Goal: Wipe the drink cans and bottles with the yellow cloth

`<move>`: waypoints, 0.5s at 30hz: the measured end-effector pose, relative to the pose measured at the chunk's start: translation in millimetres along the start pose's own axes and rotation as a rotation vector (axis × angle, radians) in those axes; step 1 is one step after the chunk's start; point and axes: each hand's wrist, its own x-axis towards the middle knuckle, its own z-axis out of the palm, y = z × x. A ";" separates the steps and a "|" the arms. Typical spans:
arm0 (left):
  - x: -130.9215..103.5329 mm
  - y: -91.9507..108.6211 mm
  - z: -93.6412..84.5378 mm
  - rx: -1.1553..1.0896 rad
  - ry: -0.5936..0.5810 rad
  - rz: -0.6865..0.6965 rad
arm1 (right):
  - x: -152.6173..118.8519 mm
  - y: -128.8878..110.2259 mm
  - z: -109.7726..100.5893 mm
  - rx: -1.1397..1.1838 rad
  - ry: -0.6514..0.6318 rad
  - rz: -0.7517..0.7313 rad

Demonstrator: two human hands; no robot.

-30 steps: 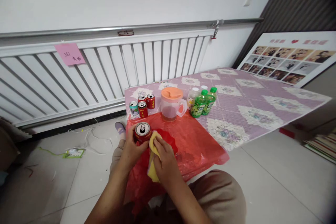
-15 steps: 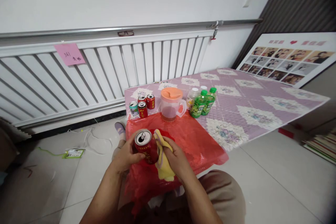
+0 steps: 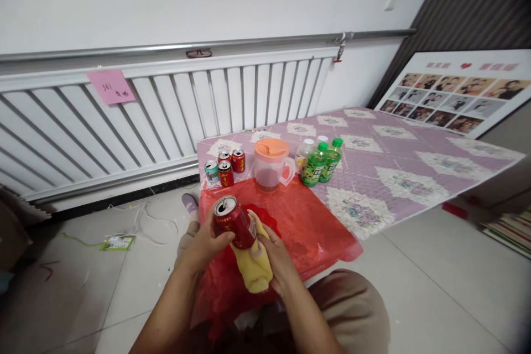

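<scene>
Now left hand [image 3: 206, 246], fingers curled round tilted red metal can [image 3: 237, 225] above red plastic sheet [image 3: 317, 232]; right hand [image 3: 280, 259], fingers pinching yellow cloth [image 3: 254, 272], since slid beneath can's lower end.

White wall [image 3: 265, 0], red decorations partly in frame at 11 and 12 o'clock. White ribbed radiator [image 3: 166, 116], 9 to 12, grey pipe [image 3: 145, 50] above, pink note [image 3: 110, 86] at 10. Worktop [image 3: 398, 160] in purple floral cloth, 12 to 3. Photo board [image 3: 456, 91] leaning at 2, dark ribbed surface [image 3: 485, 5] behind. Pale tiled floor [image 3: 435, 287], white cable and green-edged power strip [image 3: 118, 243] at 8. Light soft, corners dim.
</scene>
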 end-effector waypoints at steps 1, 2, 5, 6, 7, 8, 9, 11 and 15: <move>-0.2 0.9 3.2 0.009 0.025 -0.012 | 0.6 0.5 0.0 -0.046 0.022 -0.027; -0.5 1.5 6.0 0.019 0.056 -0.024 | 1.1 1.2 -0.2 -0.104 0.047 -0.062; -1.2 1.6 10.8 0.046 0.156 -0.056 | 2.3 2.2 -2.6 -0.331 0.096 -0.177; -1.4 1.3 10.9 0.051 0.180 -0.061 | 2.5 1.8 -3.9 -0.407 0.099 -0.213; -1.5 1.2 10.5 0.053 0.198 -0.060 | 2.6 0.7 -5.4 -0.478 0.098 -0.251; -1.5 1.1 9.6 0.054 0.206 -0.056 | 2.7 -0.9 -6.9 -0.546 0.097 -0.293; -1.6 1.2 8.4 0.055 0.211 -0.050 | 2.7 -3.0 -8.3 -0.610 0.097 -0.345; -1.5 1.9 5.4 0.066 0.221 -0.041 | 3.0 -8.3 -10.9 -0.721 0.103 -0.478; -1.0 3.8 -0.2 0.141 0.224 0.003 | 2.3 -20.9 -14.0 -0.892 0.095 -0.748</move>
